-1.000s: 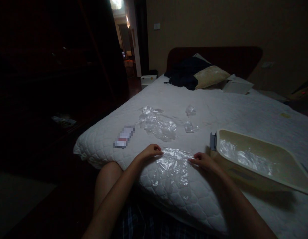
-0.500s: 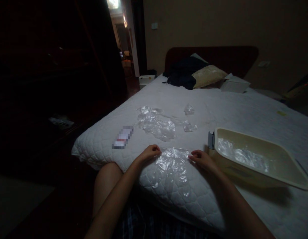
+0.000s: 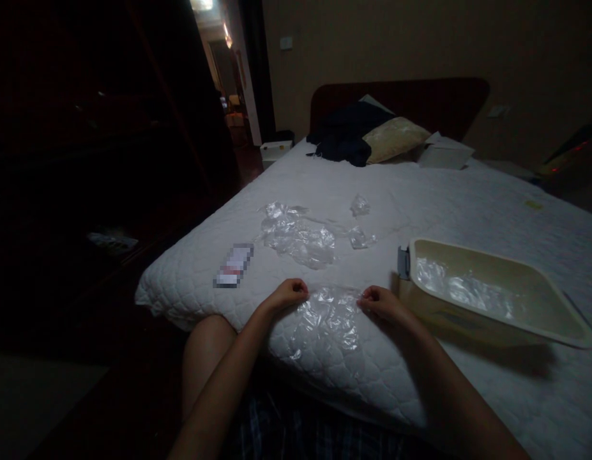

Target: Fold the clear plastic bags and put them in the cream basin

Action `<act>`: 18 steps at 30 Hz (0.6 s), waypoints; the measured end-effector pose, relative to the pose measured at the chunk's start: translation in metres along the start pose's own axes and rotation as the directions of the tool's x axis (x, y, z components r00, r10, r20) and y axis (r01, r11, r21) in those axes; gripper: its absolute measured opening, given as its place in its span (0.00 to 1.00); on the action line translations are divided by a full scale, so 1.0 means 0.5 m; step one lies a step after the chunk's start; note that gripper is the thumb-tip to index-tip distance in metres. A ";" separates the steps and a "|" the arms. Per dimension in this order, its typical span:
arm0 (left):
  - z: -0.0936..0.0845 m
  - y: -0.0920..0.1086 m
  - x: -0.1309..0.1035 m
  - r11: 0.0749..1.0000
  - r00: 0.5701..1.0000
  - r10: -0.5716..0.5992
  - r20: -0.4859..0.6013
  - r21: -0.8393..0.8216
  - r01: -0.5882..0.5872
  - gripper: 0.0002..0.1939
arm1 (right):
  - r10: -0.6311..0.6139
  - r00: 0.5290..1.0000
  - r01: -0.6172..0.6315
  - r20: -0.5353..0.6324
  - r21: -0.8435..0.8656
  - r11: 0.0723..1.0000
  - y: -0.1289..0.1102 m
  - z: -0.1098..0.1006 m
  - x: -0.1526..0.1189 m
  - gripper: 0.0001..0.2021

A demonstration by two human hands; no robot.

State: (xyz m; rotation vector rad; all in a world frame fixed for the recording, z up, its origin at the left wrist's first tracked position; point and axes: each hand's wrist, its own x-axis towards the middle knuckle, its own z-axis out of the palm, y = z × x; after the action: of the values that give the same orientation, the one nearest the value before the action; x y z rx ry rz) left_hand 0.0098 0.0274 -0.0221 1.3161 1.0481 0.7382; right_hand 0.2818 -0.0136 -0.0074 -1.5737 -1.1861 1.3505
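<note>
A clear plastic bag [image 3: 330, 319] hangs spread over the near edge of the white quilted bed [image 3: 401, 198]. My left hand [image 3: 292, 294] pinches its upper left corner, and my right hand [image 3: 377, 301] pinches the upper right corner. Beyond my hands lies a crumpled heap of clear plastic [image 3: 298, 236]. Two smaller clear pieces rest to its right, one [image 3: 361, 238] nearer and one [image 3: 359, 205] farther away. To the right of my right hand stands a beige bin [image 3: 530, 275] with more clear plastic [image 3: 468, 294] inside.
A phone-like blurred item [image 3: 234, 265] lies on the bed at the left. Dark cloth [image 3: 346, 134], a yellowish pillow [image 3: 396, 138] and a white box [image 3: 446, 156] are near the headboard [image 3: 449, 105].
The view has shifted slightly. My right hand has moved a little to the left, and the held plastic bag has changed its folds. Both hands keep their pinch.
</note>
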 end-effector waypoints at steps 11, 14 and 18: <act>-0.003 -0.006 -0.006 0.997 0.997 0.067 -0.040 -0.045 -0.068 0.12 | -0.099 0.993 0.102 0.061 -0.051 0.993 -0.008 0.015 0.004 0.10; -0.005 0.001 -0.008 0.996 0.997 0.079 -0.011 -0.041 -0.080 0.17 | -0.204 0.979 0.205 0.016 -0.075 0.976 -0.004 0.025 0.007 0.08; -0.003 -0.002 -0.007 0.994 0.992 0.113 -0.062 0.022 -0.111 0.12 | -0.301 0.953 0.300 0.014 -0.156 0.941 -0.001 0.030 0.003 0.07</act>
State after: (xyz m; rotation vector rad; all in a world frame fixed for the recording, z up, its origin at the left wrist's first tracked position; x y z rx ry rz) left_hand 0.0070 0.0248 -0.0225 1.3835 1.0390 0.8609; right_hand 0.2669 -0.0127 -0.0101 -1.4309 -1.4889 1.0707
